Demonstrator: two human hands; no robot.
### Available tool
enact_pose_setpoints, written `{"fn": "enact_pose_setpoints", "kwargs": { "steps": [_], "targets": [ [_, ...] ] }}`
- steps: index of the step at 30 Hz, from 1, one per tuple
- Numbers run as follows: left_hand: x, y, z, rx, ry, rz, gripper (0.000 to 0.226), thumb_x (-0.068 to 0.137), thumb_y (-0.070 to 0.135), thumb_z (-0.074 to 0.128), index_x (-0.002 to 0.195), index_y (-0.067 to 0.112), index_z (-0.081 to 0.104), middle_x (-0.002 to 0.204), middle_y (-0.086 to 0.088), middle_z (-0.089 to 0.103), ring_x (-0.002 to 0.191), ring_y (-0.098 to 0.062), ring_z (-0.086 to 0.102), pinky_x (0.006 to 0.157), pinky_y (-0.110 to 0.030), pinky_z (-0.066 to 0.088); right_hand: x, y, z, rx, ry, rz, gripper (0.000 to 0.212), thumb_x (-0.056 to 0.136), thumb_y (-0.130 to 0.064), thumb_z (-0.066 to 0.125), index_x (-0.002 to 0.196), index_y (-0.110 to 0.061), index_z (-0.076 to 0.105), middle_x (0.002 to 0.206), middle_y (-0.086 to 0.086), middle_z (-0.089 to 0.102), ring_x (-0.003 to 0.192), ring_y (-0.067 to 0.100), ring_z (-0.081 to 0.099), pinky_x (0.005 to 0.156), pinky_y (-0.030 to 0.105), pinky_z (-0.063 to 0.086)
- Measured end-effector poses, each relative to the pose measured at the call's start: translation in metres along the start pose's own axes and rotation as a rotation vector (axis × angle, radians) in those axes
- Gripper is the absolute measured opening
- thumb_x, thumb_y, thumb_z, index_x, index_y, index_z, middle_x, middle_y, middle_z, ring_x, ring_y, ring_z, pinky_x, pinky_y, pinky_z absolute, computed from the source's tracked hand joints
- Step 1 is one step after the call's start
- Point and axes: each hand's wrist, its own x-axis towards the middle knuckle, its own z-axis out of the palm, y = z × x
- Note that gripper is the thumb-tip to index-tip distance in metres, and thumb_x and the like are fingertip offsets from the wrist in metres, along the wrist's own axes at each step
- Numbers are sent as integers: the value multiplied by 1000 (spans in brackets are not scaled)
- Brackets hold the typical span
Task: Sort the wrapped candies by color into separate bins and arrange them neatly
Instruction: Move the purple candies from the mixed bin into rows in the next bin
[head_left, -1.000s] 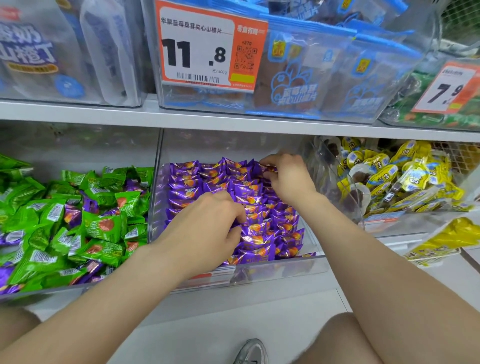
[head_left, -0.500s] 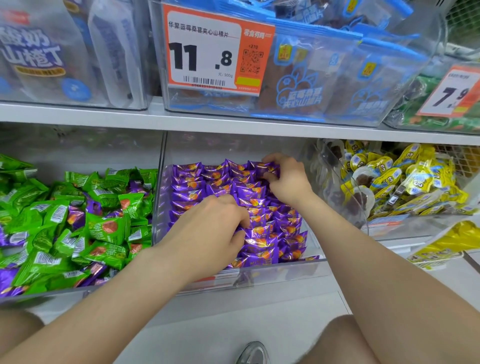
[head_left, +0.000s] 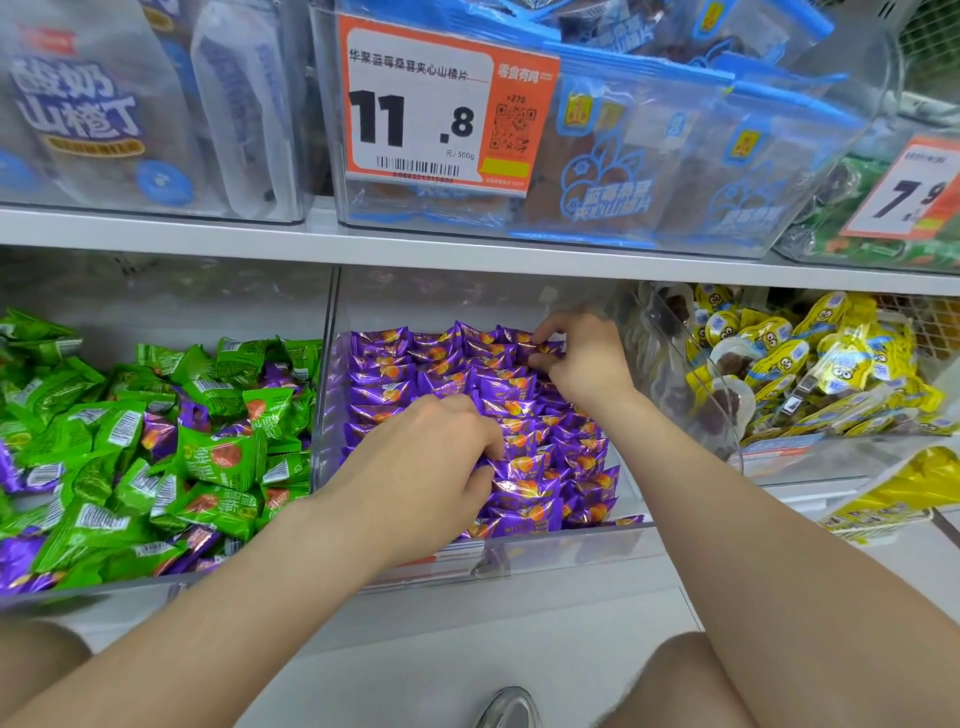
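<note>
The right hand (head_left: 576, 358) pinched a shiny purple wrapped candy (head_left: 540, 349) at the back of the clear plastic bin (head_left: 324, 415). The left hand (head_left: 426, 462) gripped front candies (head_left: 519, 467). A rough tug could mess up the rows (head_left: 415, 374).

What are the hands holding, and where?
Right hand pinches a purple candy by its wrapper edge. Left hand curls over purple candies; its hold is hidden.

I had both bare forearms stretched forward, the left coming in from the lower left and the right from the lower right. My left hand (head_left: 426, 467) lay palm down, knuckles up, its fingers curled under; I could not tell whether they gripped anything. My right hand (head_left: 584, 364) reached farther out, forefinger and thumb pinching a purple candy (head_left: 543, 347), the other fingers curled.
</note>
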Motion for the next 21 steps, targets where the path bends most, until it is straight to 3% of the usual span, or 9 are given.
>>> {"fn": "enact_pose_setpoints", "kwargs": {
  "steps": [3, 8, 11, 14, 17, 19, 21],
  "targets": [
    [-1, 0, 0, -14, -4, 7, 21, 97, 31, 57, 115, 34, 69, 116, 11, 61, 111, -16, 58, 94, -42, 53, -2, 3, 1, -15, -23, -59, 15, 86, -25, 86, 99, -25, 79, 108, 2, 63, 85, 18, 61, 74, 27, 47],
    [-3, 0, -2, -38, 34, 17, 21, 97, 27, 58, 115, 29, 69, 116, 8, 62, 110, -15, 59, 95, -39, 51, -6, 2, -2, -24, -3, -126, 22, 89, -18, 77, 112, -21, 77, 109, 5, 70, 89, 21, 68, 87, 37, 59],
    [-7, 2, -8, -61, 99, 43, 23, 97, 20, 56, 115, 26, 69, 115, 9, 61, 106, -13, 59, 92, -37, 52, -14, -5, -9, -92, 16, -148, 30, 88, -14, 65, 116, -21, 75, 119, 5, 71, 102, 23, 68, 94, 29, 53],
    [-16, 4, -23, -45, 200, 94, 22, 96, 16, 59, 111, 26, 71, 112, 10, 64, 104, -15, 58, 92, -34, 49, -21, -27, -20, -24, 83, -83, 31, 89, -10, 60, 117, -16, 74, 123, 11, 67, 110, 28, 64, 95, 30, 49],
    [-31, -1, -42, 13, 331, 44, 15, 93, 19, 63, 101, 28, 70, 98, 12, 61, 94, -16, 54, 85, -33, 47, -40, -71, -37, 102, 14, -113, 29, 87, -5, 52, 102, -16, 75, 97, 5, 73, 92, 22, 66, 84, 29, 50],
    [-44, -11, -55, 13, 415, -100, 12, 88, 19, 64, 92, 30, 68, 85, 12, 56, 84, -15, 53, 76, -35, 47, -63, -110, -49, 175, -88, -198, 31, 86, -2, 49, 92, -18, 75, 79, -5, 70, 72, 8, 60, 71, 24, 43],
    [-56, -26, -68, -4, 461, -271, 12, 84, 18, 63, 86, 30, 66, 78, 10, 56, 78, -17, 56, 72, -38, 47, -89, -151, -57, 221, -136, -270, 30, 83, -3, 49, 84, -21, 73, 70, -11, 64, 64, 2, 56, 65, 20, 40]
  ]
}}
